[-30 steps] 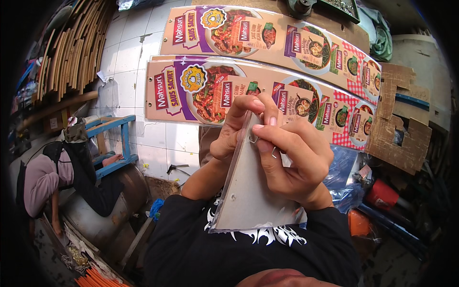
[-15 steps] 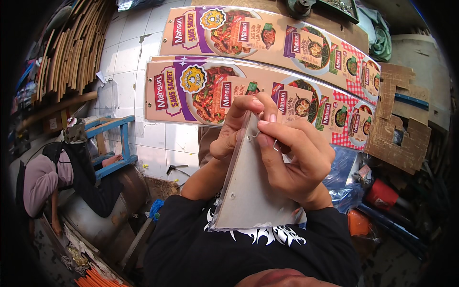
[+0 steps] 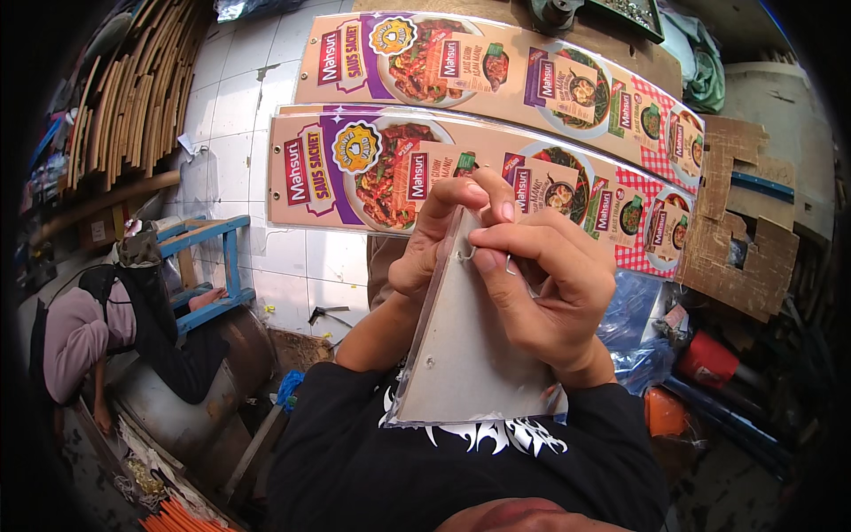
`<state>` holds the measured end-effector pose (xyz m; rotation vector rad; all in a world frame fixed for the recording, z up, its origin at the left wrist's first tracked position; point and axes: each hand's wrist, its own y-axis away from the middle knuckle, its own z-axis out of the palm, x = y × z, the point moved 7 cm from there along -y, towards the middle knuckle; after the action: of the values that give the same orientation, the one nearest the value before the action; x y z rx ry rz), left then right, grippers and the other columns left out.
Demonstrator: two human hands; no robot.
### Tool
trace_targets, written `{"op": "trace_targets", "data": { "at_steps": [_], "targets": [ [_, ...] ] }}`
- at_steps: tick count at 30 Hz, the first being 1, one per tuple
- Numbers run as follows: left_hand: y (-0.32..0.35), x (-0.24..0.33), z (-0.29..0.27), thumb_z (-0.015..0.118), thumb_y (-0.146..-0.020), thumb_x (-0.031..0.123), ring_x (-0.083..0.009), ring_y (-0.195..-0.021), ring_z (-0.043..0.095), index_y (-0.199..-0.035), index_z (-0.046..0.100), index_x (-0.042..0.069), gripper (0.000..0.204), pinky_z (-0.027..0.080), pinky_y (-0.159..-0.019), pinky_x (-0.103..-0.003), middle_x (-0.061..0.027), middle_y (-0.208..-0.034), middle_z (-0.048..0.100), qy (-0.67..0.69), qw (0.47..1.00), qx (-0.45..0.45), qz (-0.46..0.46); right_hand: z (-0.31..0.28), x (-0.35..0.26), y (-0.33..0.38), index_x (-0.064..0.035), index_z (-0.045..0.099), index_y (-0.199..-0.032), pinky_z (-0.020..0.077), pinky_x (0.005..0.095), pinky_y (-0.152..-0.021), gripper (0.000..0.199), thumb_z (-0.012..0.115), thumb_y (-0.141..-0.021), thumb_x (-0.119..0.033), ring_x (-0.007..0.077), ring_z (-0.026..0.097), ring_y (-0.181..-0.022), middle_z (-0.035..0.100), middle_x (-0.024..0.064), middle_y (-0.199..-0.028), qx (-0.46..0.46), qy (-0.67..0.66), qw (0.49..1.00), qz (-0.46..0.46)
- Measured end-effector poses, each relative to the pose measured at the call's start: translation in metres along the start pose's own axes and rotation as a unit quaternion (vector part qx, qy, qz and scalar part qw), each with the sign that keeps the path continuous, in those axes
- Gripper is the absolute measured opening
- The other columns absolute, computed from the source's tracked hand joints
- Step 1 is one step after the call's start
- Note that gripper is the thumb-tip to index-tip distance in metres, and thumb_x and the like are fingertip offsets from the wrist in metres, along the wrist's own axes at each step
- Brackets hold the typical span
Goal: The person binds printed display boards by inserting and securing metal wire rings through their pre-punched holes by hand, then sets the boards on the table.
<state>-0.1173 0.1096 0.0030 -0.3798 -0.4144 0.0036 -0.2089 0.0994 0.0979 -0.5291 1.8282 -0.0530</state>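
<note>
A stiff sign board [image 3: 470,355] in clear plastic is held up before my chest, plain grey back facing me, with small eyelets along its left edge. My left hand [image 3: 424,253] grips the board's upper left edge, fingers curled over from behind. Between the thumb and forefinger of my right hand [image 3: 558,301] is a thin bent metal wire hook [image 3: 470,254]. One end of the hook is at the upper eyelet [image 3: 460,255]; its other end shows below my forefinger. Whether the hook passes fully through the hole I cannot tell.
Long printed food signs [image 3: 310,199] lie stacked ahead over a bench. Cut cardboard [image 3: 740,257] sits at the right, a metal tray of small parts [image 3: 634,13] at the far edge. Another person [image 3: 80,346] sits at the left beside a blue frame [image 3: 235,257]. Wooden strips [image 3: 133,89] lean behind.
My right fingers and the hook have shifted slightly left, closer to the upper eyelet. My left hand and the board stay almost still.
</note>
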Motion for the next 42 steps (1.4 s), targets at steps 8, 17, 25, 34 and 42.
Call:
{"op": "trace_targets", "data": {
  "at_steps": [8, 17, 25, 34, 42],
  "targets": [
    [0.001, -0.003, -0.001, 0.064, -0.087, 0.030, -0.0218, -0.107, 0.044, -0.125, 0.050, 0.012, 0.045, 0.036, -0.097, -0.035, -0.0138, -0.110, 0.046, 0.010, 1.000, -0.003, 0.002, 0.000, -0.001, 0.000, 0.0005, 0.069, -0.087, 0.0408, 0.0230, -0.055, 0.013, 0.070, -0.075, 0.005, 0.0142, 0.057, -0.062, 0.062, 0.0088, -0.072, 0.011, -0.018, 1.000, -0.009],
    [-0.003, 0.003, 0.007, 0.064, -0.086, 0.030, -0.0211, -0.107, 0.045, -0.124, 0.052, 0.011, 0.044, 0.036, -0.096, -0.033, -0.0138, -0.110, 0.046, 0.034, 0.999, 0.010, 0.003, 0.001, 0.001, -0.001, -0.0004, 0.070, -0.087, 0.0411, 0.0242, -0.057, 0.011, 0.071, -0.077, 0.001, 0.0151, 0.057, -0.064, 0.061, 0.0082, -0.071, -0.018, -0.018, 0.999, 0.022],
    [0.002, -0.005, -0.005, 0.064, -0.085, 0.030, -0.0212, -0.107, 0.044, -0.123, 0.052, 0.010, 0.044, 0.036, -0.096, -0.033, -0.0147, -0.111, 0.045, 0.019, 1.000, -0.007, 0.007, 0.002, 0.001, -0.001, -0.0005, 0.070, -0.088, 0.0424, 0.0249, -0.060, 0.011, 0.070, -0.077, 0.001, 0.0160, 0.059, -0.066, 0.063, 0.0091, -0.074, -0.027, -0.031, 0.999, 0.030],
    [0.002, -0.004, 0.002, 0.066, -0.085, 0.031, -0.0205, -0.107, 0.045, -0.118, 0.053, 0.010, 0.041, 0.037, -0.096, -0.033, -0.0146, -0.112, 0.044, 0.029, 0.999, -0.017, 0.015, 0.003, 0.000, 0.001, -0.0001, 0.070, -0.088, 0.0443, 0.0258, -0.064, 0.011, 0.070, -0.077, 0.002, 0.0169, 0.060, -0.069, 0.064, 0.0096, -0.075, -0.027, -0.066, 0.997, 0.025],
    [-0.008, 0.004, 0.016, 0.065, -0.084, 0.027, -0.0204, -0.103, 0.048, -0.102, 0.051, 0.009, 0.029, 0.038, -0.095, -0.032, -0.0155, -0.113, 0.044, 0.086, 0.996, 0.011, -0.023, 0.005, -0.005, -0.001, 0.0004, 0.070, -0.087, 0.0445, 0.0267, -0.065, 0.010, 0.070, -0.077, 0.002, 0.0178, 0.060, -0.070, 0.064, 0.0097, -0.075, -0.054, -0.102, 0.993, -0.024]
  ]
}}
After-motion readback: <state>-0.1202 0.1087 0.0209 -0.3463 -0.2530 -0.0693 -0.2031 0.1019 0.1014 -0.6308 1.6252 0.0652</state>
